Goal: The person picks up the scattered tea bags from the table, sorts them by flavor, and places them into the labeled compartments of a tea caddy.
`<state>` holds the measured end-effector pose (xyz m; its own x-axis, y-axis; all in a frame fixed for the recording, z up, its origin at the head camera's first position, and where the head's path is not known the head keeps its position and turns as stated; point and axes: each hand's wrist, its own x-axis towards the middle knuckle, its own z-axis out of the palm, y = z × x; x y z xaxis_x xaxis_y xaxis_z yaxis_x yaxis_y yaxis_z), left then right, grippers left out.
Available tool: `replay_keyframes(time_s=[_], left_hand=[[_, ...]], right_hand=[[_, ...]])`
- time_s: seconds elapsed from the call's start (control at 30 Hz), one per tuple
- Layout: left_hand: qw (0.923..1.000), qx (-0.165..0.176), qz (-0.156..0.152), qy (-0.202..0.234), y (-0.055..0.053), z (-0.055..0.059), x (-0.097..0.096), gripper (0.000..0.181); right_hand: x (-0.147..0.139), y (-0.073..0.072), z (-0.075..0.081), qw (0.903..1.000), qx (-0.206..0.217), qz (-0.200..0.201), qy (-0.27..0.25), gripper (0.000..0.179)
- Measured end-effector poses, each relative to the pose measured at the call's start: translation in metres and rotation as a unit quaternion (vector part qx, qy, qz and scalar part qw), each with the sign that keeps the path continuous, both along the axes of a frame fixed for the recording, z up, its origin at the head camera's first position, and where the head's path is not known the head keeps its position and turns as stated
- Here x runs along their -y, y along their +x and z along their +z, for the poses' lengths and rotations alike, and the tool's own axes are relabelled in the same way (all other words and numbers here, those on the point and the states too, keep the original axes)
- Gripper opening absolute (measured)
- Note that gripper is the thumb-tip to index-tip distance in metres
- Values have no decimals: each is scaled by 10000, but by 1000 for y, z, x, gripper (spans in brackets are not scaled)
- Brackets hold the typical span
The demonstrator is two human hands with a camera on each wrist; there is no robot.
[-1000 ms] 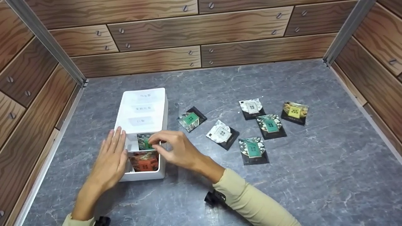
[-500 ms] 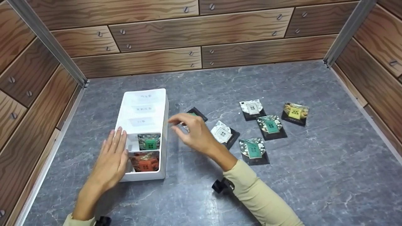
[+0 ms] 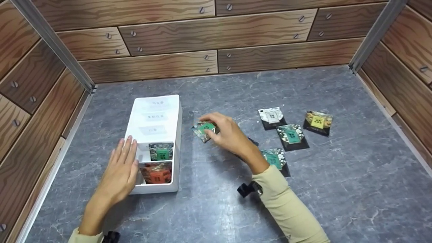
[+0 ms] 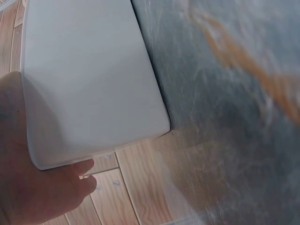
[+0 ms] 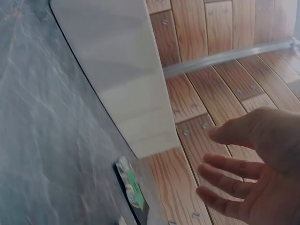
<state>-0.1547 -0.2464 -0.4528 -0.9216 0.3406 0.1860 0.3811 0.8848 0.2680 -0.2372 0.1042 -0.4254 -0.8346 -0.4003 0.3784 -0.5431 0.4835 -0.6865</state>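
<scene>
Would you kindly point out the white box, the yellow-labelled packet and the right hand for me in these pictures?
White box (image 3: pixel 157 189), head view: on its near outer wall.
Yellow-labelled packet (image 3: pixel 317 122), head view: on its label.
Right hand (image 3: pixel 230 134), head view: on the back of the hand.

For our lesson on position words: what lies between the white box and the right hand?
A green-labelled packet lies between the white box and the right hand, as the head view shows.

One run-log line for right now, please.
left hand: against white box | right hand: above green-label packet, apart from it | in box: red packets, second green-label packet | other packets: on table
</scene>
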Motion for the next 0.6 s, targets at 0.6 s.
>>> replay_keyframes(time_s=[0.6], left_hand=[[10000,-29,-14,89,0,0,0,58]], right_hand=[[-46,-11,-5,9903,817,-391,1055,49]])
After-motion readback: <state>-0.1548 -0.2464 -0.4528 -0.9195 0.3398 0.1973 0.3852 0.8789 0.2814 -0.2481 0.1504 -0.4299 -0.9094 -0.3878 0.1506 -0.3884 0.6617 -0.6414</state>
